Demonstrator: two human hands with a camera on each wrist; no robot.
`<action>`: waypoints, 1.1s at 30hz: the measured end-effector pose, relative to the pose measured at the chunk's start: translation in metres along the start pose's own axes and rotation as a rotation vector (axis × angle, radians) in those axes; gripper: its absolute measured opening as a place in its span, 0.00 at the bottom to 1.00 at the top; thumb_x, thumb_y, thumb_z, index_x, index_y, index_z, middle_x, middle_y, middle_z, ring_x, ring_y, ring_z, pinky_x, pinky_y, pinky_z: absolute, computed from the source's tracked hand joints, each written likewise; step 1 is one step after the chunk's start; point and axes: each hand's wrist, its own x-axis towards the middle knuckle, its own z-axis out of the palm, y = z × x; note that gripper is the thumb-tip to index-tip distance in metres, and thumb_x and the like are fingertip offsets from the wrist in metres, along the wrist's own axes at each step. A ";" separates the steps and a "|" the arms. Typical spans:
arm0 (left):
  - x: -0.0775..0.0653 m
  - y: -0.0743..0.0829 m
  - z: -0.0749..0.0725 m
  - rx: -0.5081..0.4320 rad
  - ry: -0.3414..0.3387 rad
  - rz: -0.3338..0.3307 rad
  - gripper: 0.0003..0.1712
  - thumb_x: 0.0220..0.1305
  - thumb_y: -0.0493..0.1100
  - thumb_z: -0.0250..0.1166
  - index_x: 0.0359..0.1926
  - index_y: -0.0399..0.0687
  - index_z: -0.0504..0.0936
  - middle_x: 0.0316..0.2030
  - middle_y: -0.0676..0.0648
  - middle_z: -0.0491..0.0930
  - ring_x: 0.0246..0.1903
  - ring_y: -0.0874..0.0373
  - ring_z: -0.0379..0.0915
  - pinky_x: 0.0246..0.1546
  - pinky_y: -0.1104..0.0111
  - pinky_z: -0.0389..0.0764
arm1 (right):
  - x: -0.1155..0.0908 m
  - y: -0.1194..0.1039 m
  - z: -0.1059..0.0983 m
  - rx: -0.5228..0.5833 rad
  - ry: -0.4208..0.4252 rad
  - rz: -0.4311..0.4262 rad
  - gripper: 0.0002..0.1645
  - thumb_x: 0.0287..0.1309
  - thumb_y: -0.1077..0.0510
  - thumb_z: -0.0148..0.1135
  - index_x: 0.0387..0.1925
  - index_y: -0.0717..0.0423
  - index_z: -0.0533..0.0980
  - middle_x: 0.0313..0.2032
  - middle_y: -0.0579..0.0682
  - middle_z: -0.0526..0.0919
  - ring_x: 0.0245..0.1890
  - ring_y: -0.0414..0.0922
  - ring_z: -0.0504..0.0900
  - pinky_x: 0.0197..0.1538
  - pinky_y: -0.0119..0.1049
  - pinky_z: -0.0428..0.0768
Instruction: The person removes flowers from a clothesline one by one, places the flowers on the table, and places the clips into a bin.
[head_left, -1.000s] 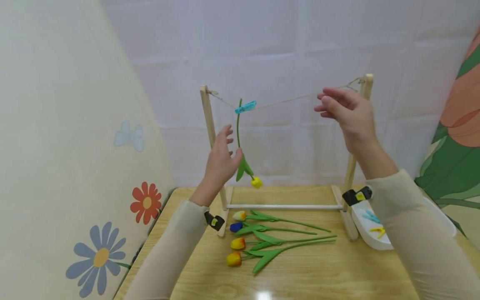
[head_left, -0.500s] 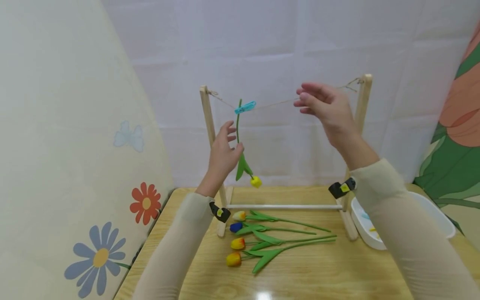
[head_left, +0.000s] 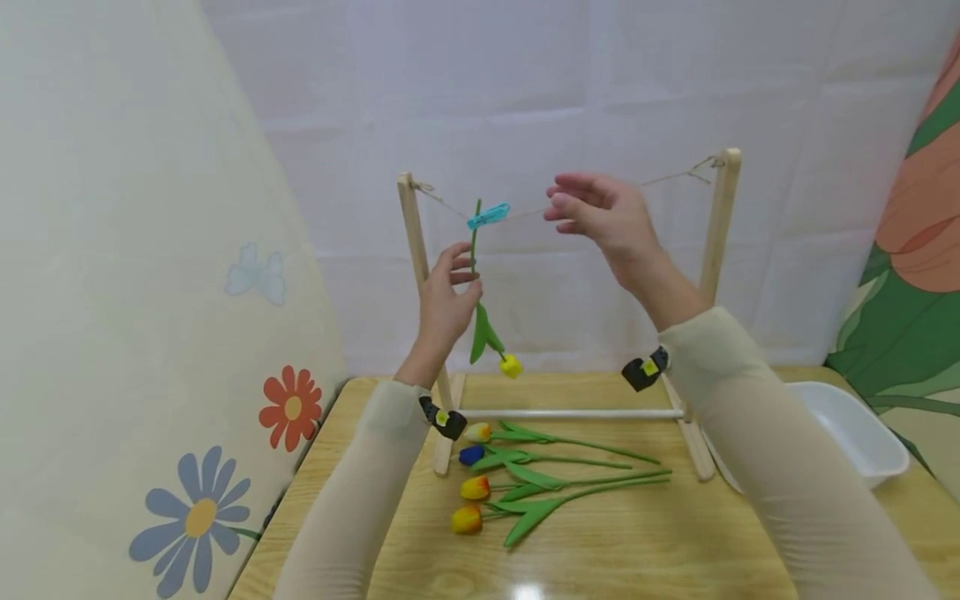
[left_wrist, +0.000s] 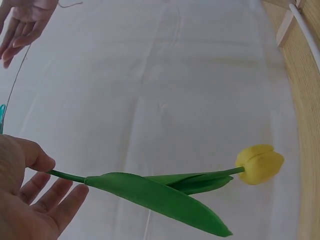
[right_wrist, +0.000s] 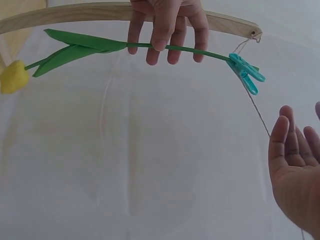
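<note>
A yellow artificial tulip hangs head down from the string, its stem end clipped by a turquoise clothespin. My left hand is at the tulip's stem, above the leaves. In the right wrist view its thumb crosses in front of the stem, with the fingers behind, so the stem lies lightly pinched between them. To the right of the clothespin, my right hand is raised at the string, fingers loosely bent and holding nothing. The string runs close by its fingertips.
The string spans two wooden posts joined low down by a white rod. Several tulips lie in a row on the wooden table. A white tray stands at right, partly behind the right sleeve.
My right hand has moved left along the string toward the clothespin. The left hand has come up slightly and closed in on the stem. The clipped tulip hangs nearly where it was.
</note>
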 end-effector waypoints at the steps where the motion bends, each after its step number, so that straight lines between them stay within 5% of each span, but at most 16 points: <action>1: 0.000 0.000 0.000 0.001 0.001 0.005 0.30 0.64 0.28 0.63 0.67 0.45 0.73 0.55 0.37 0.80 0.51 0.44 0.82 0.46 0.56 0.86 | 0.001 0.001 0.002 0.002 -0.004 0.004 0.24 0.64 0.67 0.66 0.60 0.67 0.75 0.51 0.58 0.84 0.40 0.44 0.87 0.46 0.34 0.86; 23: -0.006 0.004 0.000 -0.004 0.020 0.043 0.29 0.65 0.26 0.62 0.66 0.43 0.73 0.48 0.39 0.83 0.43 0.45 0.84 0.41 0.59 0.87 | 0.007 0.013 0.035 -0.103 -0.079 0.097 0.27 0.68 0.65 0.62 0.67 0.65 0.70 0.59 0.64 0.77 0.50 0.51 0.84 0.56 0.41 0.84; 33: -0.009 0.007 0.001 -0.023 0.023 0.066 0.30 0.65 0.25 0.62 0.67 0.43 0.73 0.48 0.38 0.83 0.42 0.45 0.84 0.39 0.60 0.87 | 0.011 0.018 0.046 -0.040 -0.052 0.113 0.27 0.67 0.65 0.63 0.65 0.67 0.71 0.48 0.58 0.80 0.44 0.47 0.85 0.55 0.39 0.84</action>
